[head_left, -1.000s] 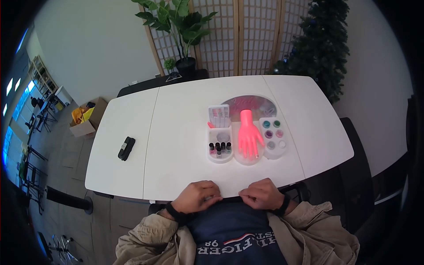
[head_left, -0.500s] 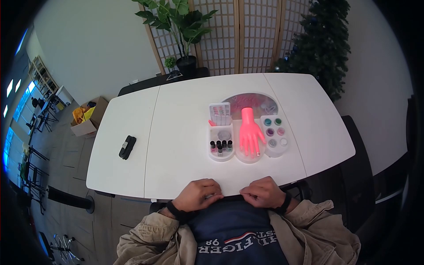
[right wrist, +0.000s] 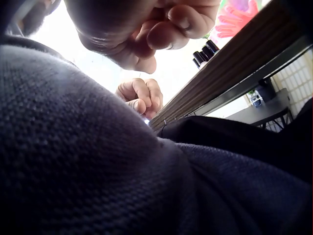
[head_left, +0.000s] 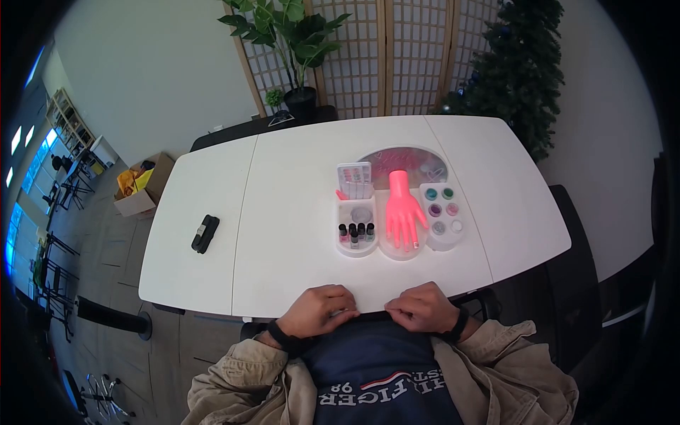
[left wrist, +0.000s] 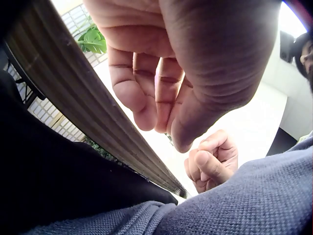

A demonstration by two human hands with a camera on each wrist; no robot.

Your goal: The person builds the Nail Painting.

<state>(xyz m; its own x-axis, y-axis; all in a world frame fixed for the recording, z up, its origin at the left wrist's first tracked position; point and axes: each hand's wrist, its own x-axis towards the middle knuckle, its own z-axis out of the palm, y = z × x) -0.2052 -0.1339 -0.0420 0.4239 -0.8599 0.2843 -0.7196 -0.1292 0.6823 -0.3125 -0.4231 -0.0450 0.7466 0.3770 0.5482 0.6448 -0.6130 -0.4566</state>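
Both hands rest at the white table's point(head_left: 297, 276) near edge, a small gap between them. The left hand point(head_left: 319, 310) has loosely bent fingers and holds nothing; in the left wrist view its palm and fingers point(left wrist: 168, 93) hang relaxed. The right hand point(head_left: 423, 309) also lies loosely curled with nothing in it. Beyond them stands a white tray set with several dark-capped polish bottles point(head_left: 354, 241), a pink model hand point(head_left: 402, 212), palette cards point(head_left: 354, 180) and a holder point(head_left: 445, 237) of several small coloured pots. An oval-topped clear panel point(head_left: 397, 159) rises behind.
A black case point(head_left: 205, 234) lies on the table's left part. A potted plant point(head_left: 300, 99), folding screen point(head_left: 361, 64) and dark green tree point(head_left: 520, 78) stand behind the table. On the floor at left are an open cardboard box point(head_left: 152, 191) and a black post point(head_left: 113, 316).
The head view has shifted slightly, so the table and its items sit a little higher in the picture. Both hands keep their pose at the table edge.
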